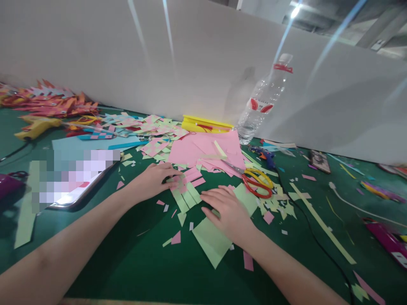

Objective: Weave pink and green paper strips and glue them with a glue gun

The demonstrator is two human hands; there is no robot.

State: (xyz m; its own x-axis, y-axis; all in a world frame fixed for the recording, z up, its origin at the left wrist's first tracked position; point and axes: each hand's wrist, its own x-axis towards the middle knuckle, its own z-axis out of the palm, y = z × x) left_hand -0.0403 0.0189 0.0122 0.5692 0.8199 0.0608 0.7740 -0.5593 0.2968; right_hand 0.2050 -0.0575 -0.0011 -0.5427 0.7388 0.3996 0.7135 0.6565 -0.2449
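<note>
My left hand [158, 182] rests on the left side of a partly woven piece of green and pink paper strips [187, 197]. Its fingers are curved, with a gap between thumb and forefinger, and the tips touch the strips. To the right, my right hand [229, 214] lies palm down with fingers stretched out, the fingertips near the right edge of the strips. Beneath that palm is a green paper sheet [213, 243], partly covered by the hand. Scissors with red and yellow handles [259, 184] lie just beyond my right hand, blades over pink paper sheets [206, 148].
A clear bottle [262, 103] leans at the white partition [143, 55]. A phone or tablet [85, 190], partly blurred, and a yellow glue gun [38, 127] lie left. A blue glue gun [265, 156] trails a black cable on the right. Paper scraps [176, 238] litter the green table [143, 267].
</note>
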